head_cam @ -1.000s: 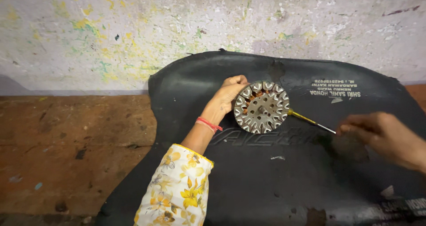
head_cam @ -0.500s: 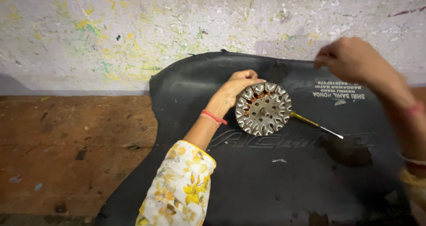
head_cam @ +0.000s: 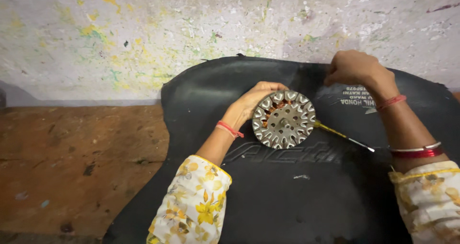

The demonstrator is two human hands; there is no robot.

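Paint-flecked wall (head_cam: 143, 33) rises behind a black rubber mat (head_cam: 287, 196) spread over the brown floor (head_cam: 72, 167). Fingers of the left hand (head_cam: 254, 102) curl around the edge of a round metal stator (head_cam: 284, 119), propping it tilted on the mat. A thin yellow-handled tool (head_cam: 342, 136) lies just beside it. Off to the right, the right hand (head_cam: 354, 69) is raised with fingers pinched; what they pinch I cannot tell.

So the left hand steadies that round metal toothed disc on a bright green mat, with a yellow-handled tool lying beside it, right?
Not quite: the mat is black, not bright green, as the head view shows. The rest stands: the left hand steadies the round metal toothed disc, and the yellow-handled tool lies beside it.
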